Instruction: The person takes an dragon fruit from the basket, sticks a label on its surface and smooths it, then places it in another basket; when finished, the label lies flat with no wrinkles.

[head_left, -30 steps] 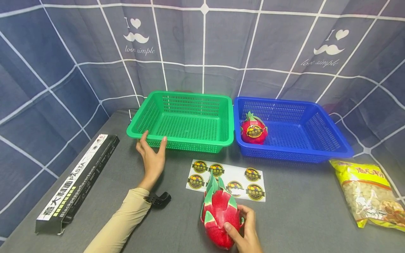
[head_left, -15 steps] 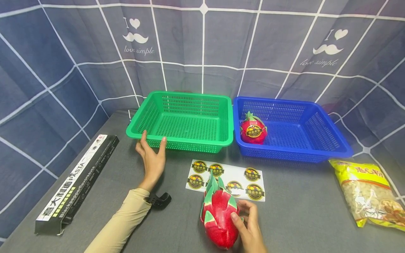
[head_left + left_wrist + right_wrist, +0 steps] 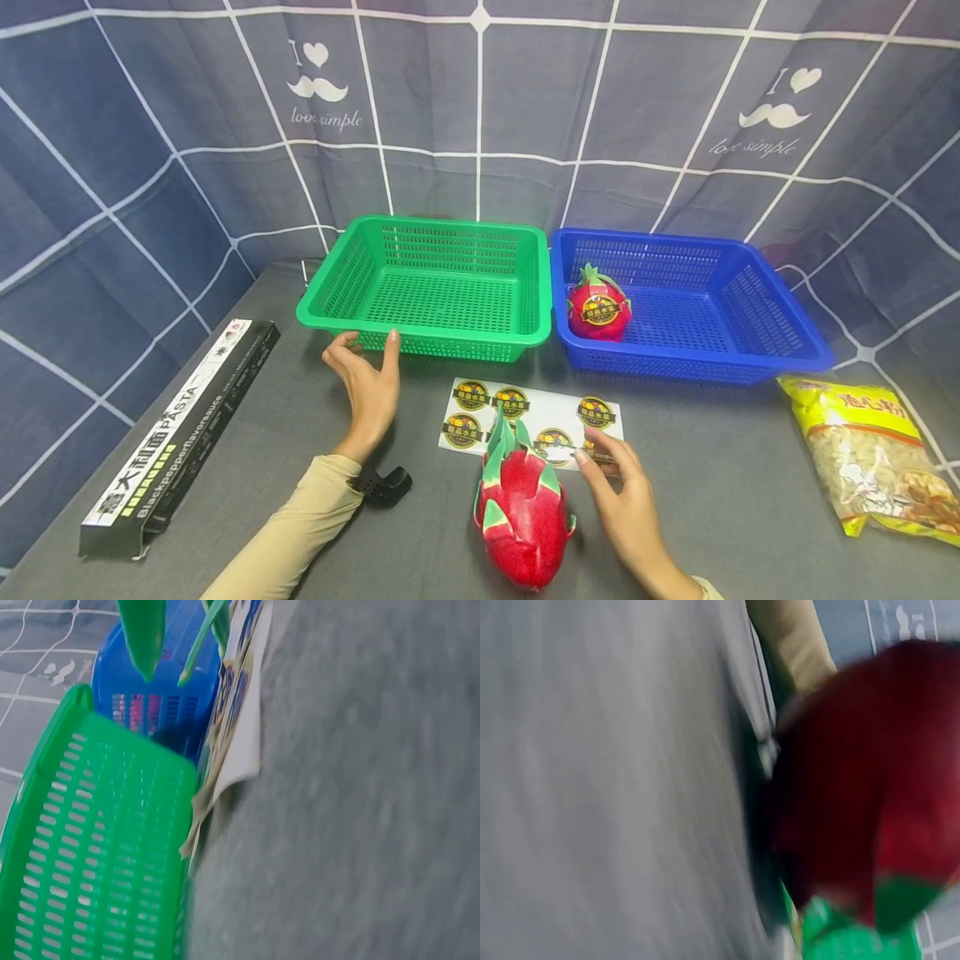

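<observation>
A red toy dragon fruit point(image 3: 527, 517) with green leaves lies on the grey table, its leafy tip overlapping a white sheet of round stickers point(image 3: 457, 408). My right hand point(image 3: 626, 500) is beside the fruit, thumb and fingers spread apart with the fingertips over the sheet's right end, covering a sticker there. At the front of the green basket point(image 3: 420, 337) is my left hand point(image 3: 367, 396), its fingertips close to the rim and nothing held. The right wrist view is blurred and shows the dragon fruit point(image 3: 885, 780) up close.
To the right of the green basket stands a blue basket point(image 3: 705, 367); in it sits another dragon fruit point(image 3: 600, 310) bearing a round sticker. A long pasta box point(image 3: 180, 433) lies at the left, a yellow bag of pasta point(image 3: 870, 458) at the right. A tiled-pattern cloth hangs behind.
My right hand has let go of the dragon fruit and moved forward and right to the sticker sheet. The left hand's fingers have drawn back slightly from the green basket's rim.
</observation>
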{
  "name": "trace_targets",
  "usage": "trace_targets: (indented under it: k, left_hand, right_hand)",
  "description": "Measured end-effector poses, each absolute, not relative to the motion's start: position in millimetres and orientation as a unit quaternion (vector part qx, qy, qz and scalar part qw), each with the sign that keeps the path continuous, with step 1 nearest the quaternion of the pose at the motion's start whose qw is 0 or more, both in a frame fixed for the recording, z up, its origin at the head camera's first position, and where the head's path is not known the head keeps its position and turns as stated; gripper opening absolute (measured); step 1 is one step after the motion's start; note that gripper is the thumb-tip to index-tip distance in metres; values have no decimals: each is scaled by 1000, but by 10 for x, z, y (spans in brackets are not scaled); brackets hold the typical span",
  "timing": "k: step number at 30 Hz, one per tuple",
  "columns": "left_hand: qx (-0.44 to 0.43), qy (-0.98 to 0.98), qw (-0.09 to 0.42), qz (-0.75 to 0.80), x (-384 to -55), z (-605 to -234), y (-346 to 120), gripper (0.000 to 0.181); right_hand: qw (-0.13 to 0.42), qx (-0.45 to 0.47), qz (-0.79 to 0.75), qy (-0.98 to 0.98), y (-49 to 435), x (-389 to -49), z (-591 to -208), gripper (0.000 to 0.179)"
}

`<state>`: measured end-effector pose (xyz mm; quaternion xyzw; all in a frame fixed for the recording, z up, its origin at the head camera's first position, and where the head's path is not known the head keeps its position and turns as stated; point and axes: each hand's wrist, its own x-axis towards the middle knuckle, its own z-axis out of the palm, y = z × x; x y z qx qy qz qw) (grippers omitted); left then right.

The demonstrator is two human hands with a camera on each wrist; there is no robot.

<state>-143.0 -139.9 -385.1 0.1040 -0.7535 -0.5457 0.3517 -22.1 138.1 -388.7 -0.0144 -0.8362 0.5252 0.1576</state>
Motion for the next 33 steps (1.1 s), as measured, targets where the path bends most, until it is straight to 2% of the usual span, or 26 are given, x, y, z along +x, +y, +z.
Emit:
trace_targets:
  k: [3, 6, 8, 11, 16, 20, 25, 33]
  left_hand:
    - [74, -742, 369, -554, -1396, -3856, -1347, 45]
    - [31, -743, 362, -562, -1357, -3854, -1297, 32]
    - [-7, -756, 331, -564, -1335, -3855, -1266, 23]
    - [-73, -794, 234, -556, -1315, -3874, -1226, 18]
    - [-160, -862, 63, -476, -1287, -3943, -1185, 35]
    - [-216, -891, -18, -400, -1255, -3994, -1194, 55]
    - [-245, -899, -57, -359, -1235, -4014, -1212, 67]
    - [-249, -906, -84, -331, -1234, -4012, -1227, 68]
  right_hand:
    - [180, -11, 510, -841, 1484, -329, -3870, 31]
    - [185, -21, 486, -854, 1582, -425, -3868, 33]
    - [187, -27, 463, -866, 1642, -484, -3877, 34]
    - [189, -33, 440, -878, 1712, -551, -3882, 36]
    - [172, -39, 432, -884, 1795, -617, -3884, 42]
    - [151, -41, 438, -885, 1844, -667, -3901, 49]
    - [130, -38, 436, -890, 1880, -724, -3926, 51]
    - [106, -36, 442, -890, 1891, -788, -3936, 53]
